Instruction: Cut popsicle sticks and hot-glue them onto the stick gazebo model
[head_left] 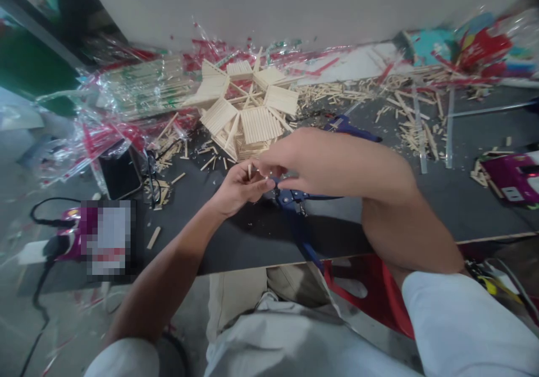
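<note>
Pinching a short, pale wooden stick (249, 170) in the left hand (239, 191), near the scene's middle | right hand (297, 158) just beside it, by a blue metal tool with long handles (296, 223); cannot tell its fingers' grip | pale model made of wooden sticks (260, 125) just past, on the flat black table (181, 200)

Right hand (297, 161) slightly blurred, partly hiding blue pliers (296, 214), screen (110, 231) at left pixelated, purple object (507, 178) cut off by right edge

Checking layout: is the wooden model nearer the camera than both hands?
No, the wooden model sits beyond the left hand and right hand.
</note>
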A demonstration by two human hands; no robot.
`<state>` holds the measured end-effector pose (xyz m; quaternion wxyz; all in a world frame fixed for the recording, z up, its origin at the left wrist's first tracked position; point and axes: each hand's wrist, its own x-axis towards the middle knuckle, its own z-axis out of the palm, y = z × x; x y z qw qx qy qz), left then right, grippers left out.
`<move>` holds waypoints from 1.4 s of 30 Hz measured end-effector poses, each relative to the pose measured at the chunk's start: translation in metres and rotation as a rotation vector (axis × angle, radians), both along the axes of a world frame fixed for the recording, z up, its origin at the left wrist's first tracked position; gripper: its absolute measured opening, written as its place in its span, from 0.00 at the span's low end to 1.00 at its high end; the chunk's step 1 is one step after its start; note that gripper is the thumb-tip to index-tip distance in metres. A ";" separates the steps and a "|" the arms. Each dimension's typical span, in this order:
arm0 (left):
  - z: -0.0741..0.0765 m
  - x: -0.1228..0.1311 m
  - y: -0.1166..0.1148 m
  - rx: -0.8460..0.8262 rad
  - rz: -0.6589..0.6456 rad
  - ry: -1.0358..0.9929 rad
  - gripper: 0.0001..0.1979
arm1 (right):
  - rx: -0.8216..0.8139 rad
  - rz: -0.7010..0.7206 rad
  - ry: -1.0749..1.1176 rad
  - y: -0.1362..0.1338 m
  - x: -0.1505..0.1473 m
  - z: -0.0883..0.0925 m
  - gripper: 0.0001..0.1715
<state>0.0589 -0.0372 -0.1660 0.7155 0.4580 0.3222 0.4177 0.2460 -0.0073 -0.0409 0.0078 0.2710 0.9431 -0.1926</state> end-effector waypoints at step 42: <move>0.000 0.009 -0.002 -0.147 0.032 0.049 0.27 | 0.099 -0.271 0.305 0.019 0.045 0.016 0.05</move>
